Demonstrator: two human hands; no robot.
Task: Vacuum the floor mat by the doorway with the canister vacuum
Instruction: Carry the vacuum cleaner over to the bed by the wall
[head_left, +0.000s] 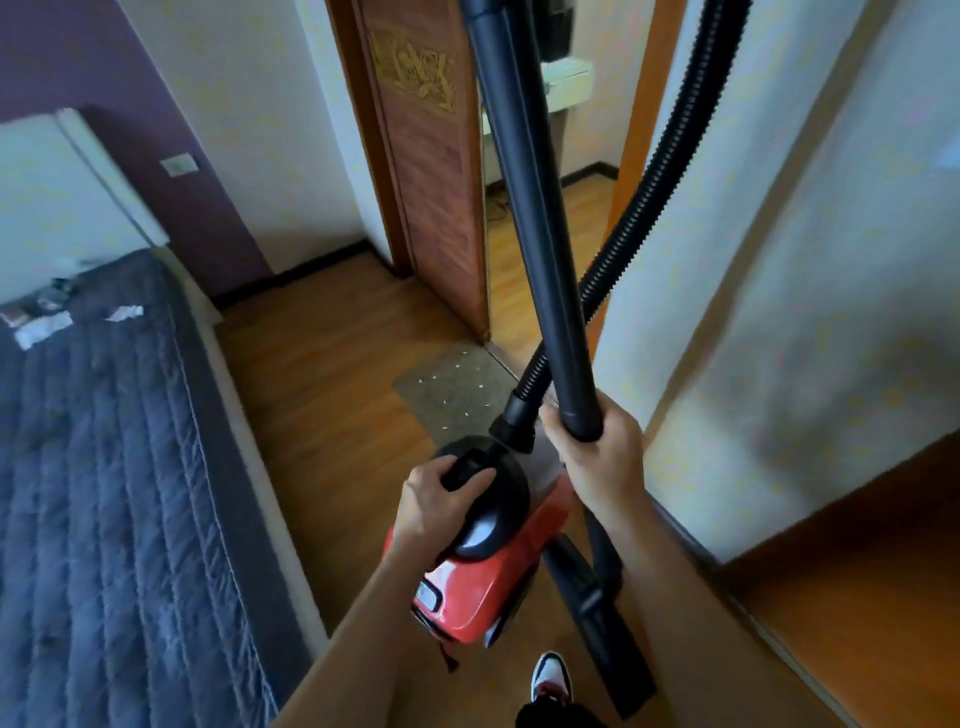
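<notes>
While the left hand (441, 499) grips the red plastic canister vacuum (483, 587) by its black handle and the right hand (597, 457) clasps the black rigid wand (530, 223), carry both level toward the grey crumb-speckled floor mat (452, 389) at twelve o'clock, keeping the ribbed hose (639, 208) untangled.

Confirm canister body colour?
Red canister body with a black top handle; clearest in the head view.
</notes>
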